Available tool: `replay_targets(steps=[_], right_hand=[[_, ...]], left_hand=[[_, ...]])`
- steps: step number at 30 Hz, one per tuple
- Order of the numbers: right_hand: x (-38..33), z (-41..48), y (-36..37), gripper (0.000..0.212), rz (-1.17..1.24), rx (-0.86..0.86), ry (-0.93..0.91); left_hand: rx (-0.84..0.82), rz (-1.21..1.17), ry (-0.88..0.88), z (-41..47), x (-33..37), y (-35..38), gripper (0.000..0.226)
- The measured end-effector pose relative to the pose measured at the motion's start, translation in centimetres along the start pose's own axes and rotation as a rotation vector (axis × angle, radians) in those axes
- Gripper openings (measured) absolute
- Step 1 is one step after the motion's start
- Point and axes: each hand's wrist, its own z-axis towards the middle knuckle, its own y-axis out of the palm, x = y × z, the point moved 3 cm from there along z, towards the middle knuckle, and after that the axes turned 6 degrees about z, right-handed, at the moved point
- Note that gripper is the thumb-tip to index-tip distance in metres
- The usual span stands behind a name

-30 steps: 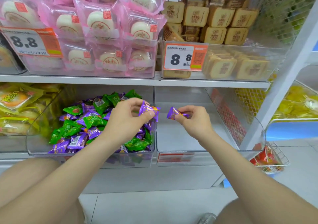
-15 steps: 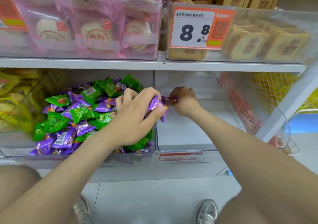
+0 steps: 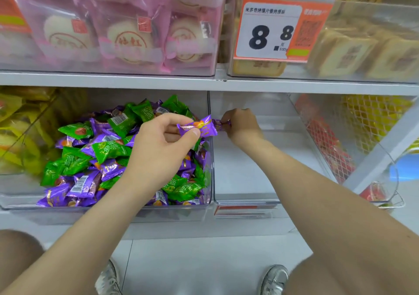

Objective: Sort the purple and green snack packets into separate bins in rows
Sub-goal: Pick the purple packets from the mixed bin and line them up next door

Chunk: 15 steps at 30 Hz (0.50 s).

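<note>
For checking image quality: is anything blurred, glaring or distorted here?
Head view: light is even, no hard shadows; the price tag and the purple packet in the left hand are sharp; the pink packets look hazy behind the clear bin wall.

Price tag [image 3: 269, 29] on upper bin reads 8.8.

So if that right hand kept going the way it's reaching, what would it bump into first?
Most likely the clear bin's left wall, near the back corner: the right hand, pinching a purple packet, reaches toward it. The left hand holds a second packet close to that line; depth is unclear.
</note>
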Motion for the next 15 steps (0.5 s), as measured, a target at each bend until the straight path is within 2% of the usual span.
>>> replay_targets(steps=[4,9,12,15], right_hand=[[-0.3,-0.2,0.5,0.027,-0.180,0.031,-0.060],[0.1,-0.4,-0.1,0.026,-0.144,-0.013,-0.092],[-0.1,-1.3,-2.1,0.023,0.023,0.033,-0.034],[-1.8,-4.1,-4.7,0.021,0.450,0.071,0.056]], left_hand=[[-0.004,0.004,-0.028,-0.1,0.0,-0.2,0.012],[-0.021,-0.008,-0.036,-0.3,0.3,-0.5,0.015],[-0.042,-0.034,-0.042,-0.4,0.5,-0.5,0.016],[-0.071,-0.035,-0.028,-0.6,0.8,-0.6,0.018]])
